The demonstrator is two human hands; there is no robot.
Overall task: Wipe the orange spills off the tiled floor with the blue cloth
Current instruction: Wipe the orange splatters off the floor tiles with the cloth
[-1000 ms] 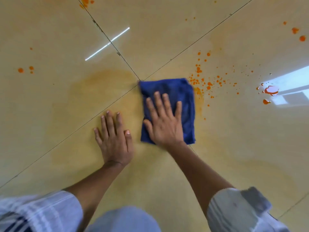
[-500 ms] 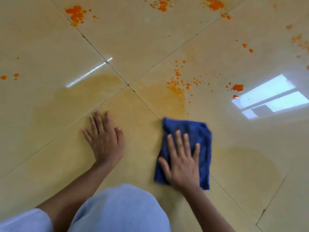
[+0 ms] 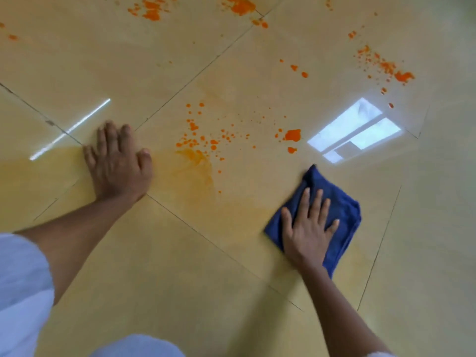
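The folded blue cloth (image 3: 342, 217) lies flat on the beige tiled floor (image 3: 159, 266) at the right. My right hand (image 3: 307, 230) presses on it with straight, spread fingers. My left hand (image 3: 118, 163) rests flat on the tiles at the left, fingers straight. Between and beyond the hands sits a cluster of orange drops (image 3: 203, 140) with a smeared orange patch (image 3: 190, 166) below it. A larger orange blob (image 3: 293, 135) lies above the cloth. More orange splashes (image 3: 386, 65) spread at the upper right and orange splashes (image 3: 152, 11) along the top edge.
A bright window reflection (image 3: 355, 132) shines on the tile above the cloth, and a thin light streak (image 3: 69, 130) crosses the floor by my left hand. Dark grout lines cross the tiles diagonally. My light-clad knee (image 3: 136, 346) and sleeve (image 3: 20, 284) fill the bottom left.
My right hand slid the cloth to the right and toward me, away from the orange drops. My left hand stayed flat on the floor while the view shifted.
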